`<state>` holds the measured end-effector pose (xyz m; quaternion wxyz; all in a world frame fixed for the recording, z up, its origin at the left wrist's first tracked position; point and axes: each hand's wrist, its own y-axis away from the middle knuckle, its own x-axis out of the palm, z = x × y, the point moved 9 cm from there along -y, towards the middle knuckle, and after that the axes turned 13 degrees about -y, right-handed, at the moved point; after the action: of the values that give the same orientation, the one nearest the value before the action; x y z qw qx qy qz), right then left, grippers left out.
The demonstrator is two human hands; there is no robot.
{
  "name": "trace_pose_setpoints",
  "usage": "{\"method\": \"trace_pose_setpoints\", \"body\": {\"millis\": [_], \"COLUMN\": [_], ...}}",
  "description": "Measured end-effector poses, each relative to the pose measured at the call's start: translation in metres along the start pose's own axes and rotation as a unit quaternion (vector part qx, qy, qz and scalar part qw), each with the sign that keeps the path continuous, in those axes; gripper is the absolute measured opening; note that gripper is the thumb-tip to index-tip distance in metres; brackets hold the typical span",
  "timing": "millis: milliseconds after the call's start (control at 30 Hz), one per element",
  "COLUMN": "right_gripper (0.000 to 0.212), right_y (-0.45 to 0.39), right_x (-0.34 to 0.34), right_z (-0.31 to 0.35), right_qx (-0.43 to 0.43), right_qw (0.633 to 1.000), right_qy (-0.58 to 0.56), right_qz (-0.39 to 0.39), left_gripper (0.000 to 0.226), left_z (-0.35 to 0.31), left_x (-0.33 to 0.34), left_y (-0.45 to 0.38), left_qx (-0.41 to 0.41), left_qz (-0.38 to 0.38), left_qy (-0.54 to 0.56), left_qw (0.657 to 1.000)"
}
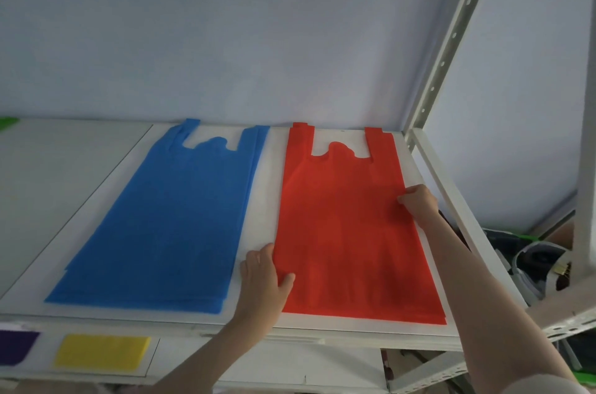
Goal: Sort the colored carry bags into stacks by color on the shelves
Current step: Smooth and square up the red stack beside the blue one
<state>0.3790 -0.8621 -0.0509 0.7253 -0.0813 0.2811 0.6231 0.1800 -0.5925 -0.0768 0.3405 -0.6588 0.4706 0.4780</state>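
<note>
A stack of red carry bags (348,226) lies flat on the right part of the white top shelf (261,181), handles toward the wall. My left hand (263,277) pinches its left edge, thumb on top of the red fabric. My right hand (419,202) grips its right edge with curled fingers. To the left, a stack of blue carry bags (174,219) lies flat, untouched. On the shelf below, a yellow bag (101,351) and a purple bag (14,347) are partly visible. A green bag (6,123) shows at the far left edge.
A grey perforated metal upright (451,45) and side rail (458,200) bound the shelf on the right. Behind them, low at the right, sits clutter including a dark appliance (532,264). A pale wall (225,32) backs the shelf.
</note>
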Motion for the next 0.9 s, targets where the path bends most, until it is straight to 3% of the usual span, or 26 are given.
{"method": "trace_pose_setpoints", "body": {"millis": [333, 533, 833, 900], "right_gripper": [0.040, 0.044, 0.037, 0.036], "right_y": [-0.003, 0.010, 0.112, 0.146], "right_x": [-0.001, -0.003, 0.043, 0.061], "right_z": [0.000, -0.004, 0.043, 0.048], "right_qx": [0.005, -0.001, -0.187, -0.190], "right_qw": [1.000, 0.999, 0.972, 0.970], "right_qy": [0.011, 0.015, 0.125, 0.134], "right_qz": [0.006, -0.029, -0.069, -0.074], "left_gripper": [0.047, 0.036, 0.039, 0.035], "left_z": [0.006, 0.021, 0.089, 0.120], "left_x": [0.007, -0.016, -0.085, -0.099], "left_y": [-0.004, 0.009, 0.039, 0.049], "left_qx": [-0.027, 0.028, 0.138, 0.156], "left_qz": [0.071, 0.039, -0.060, -0.086], "left_qy": [0.098, 0.063, -0.110, -0.136], "left_qw": [0.992, 0.997, 0.983, 0.974]}}
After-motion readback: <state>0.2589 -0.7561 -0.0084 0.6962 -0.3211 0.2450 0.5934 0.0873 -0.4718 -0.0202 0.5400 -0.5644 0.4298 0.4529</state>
